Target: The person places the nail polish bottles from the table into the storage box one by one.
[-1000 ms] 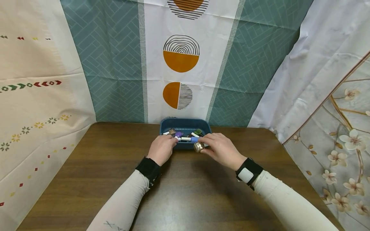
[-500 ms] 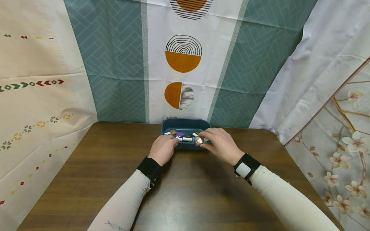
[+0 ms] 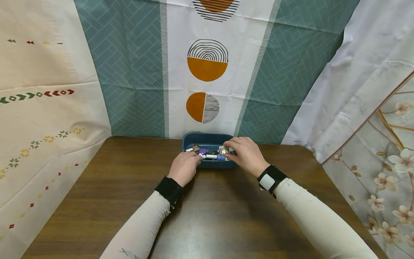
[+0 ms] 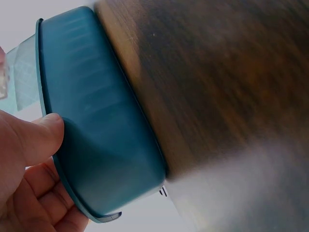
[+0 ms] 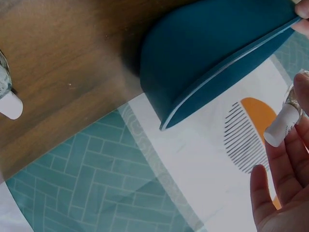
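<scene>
At the table's far edge, my left hand (image 3: 184,167) grips the near rim of a dark teal bin (image 3: 214,164). In the left wrist view its thumb (image 4: 47,135) lies against the bin's outer wall, with fingers curled at the rim. My right hand (image 3: 247,154) pinches a nail polish bottle (image 3: 223,150) of shiny clear glass, held over the bin's right part. The right wrist view shows the bottle's white cap (image 5: 282,126) pointing away from the fingertips. Inside the bin lie several more white-capped bottles, among them a purple bottle (image 3: 203,151) and a blue one (image 3: 221,157).
A brown wooden table (image 3: 207,216) carries the bin. Patterned cloth (image 3: 139,108) hangs right behind the far edge, with more cloth at both sides. Another white-capped glass bottle (image 5: 9,104) appears at the left edge of the right wrist view.
My right hand has moved the bottle up and away from me, from in front of the bin's near rim to over its inside. The left hand stays on the rim.
</scene>
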`<state>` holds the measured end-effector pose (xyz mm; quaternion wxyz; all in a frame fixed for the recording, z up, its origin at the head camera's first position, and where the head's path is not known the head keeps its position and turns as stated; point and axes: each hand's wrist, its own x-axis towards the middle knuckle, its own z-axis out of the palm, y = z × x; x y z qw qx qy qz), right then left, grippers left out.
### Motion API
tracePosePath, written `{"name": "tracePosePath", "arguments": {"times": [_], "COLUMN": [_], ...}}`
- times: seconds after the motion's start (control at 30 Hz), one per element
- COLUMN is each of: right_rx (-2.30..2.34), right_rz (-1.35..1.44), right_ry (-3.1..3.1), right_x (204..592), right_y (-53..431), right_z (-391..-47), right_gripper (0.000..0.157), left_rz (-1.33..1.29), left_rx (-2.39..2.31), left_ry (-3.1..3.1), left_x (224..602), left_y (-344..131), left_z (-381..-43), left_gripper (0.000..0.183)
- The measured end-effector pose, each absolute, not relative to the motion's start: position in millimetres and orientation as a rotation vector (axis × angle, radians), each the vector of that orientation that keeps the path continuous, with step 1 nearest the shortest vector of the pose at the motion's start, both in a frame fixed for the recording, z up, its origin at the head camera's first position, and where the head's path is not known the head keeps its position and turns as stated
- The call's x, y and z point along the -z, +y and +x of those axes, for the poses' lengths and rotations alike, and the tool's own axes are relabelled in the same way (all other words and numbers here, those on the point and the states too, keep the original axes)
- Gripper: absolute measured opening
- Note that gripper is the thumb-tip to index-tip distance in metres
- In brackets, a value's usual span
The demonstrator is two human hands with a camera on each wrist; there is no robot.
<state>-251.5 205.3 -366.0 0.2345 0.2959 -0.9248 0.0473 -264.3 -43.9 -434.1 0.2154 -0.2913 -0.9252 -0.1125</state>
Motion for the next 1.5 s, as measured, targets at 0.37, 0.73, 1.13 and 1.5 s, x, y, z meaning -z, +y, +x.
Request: {"name": "tracePosePath", "arguments": {"times": [0.37,0.73,1.13,1.5], "right_rx": [-0.088,-0.111,-0.164,-0.183], "right_rz": [0.766,0.746,0.668,0.595], "right_ry": [-2.56,-2.567,-2.657,-2.767], "right_x": [370.3,374.6,387.2,391.6], "right_y": [205.4,197.6,182.0,174.3], "right_z": [-270.0,-284.2,-298.3,-307.3], "right_gripper": [0.04,0.039,0.039,0.038], "left_rz": [-0.809,-0.789,-0.774,-0.793], "left_rx": [0.29,0.296,0.297,0.294], "left_ry": [-2.567,-2.594,-2.613,-2.601], "left_x": [434.3,433.4,440.1,436.0], "left_y": [-39.9,-41.3,-45.3,-44.6], "left_z": [-266.2,-266.0,-265.2,-266.4], "left_gripper": [0.012,0.014,0.015,0.014]}}
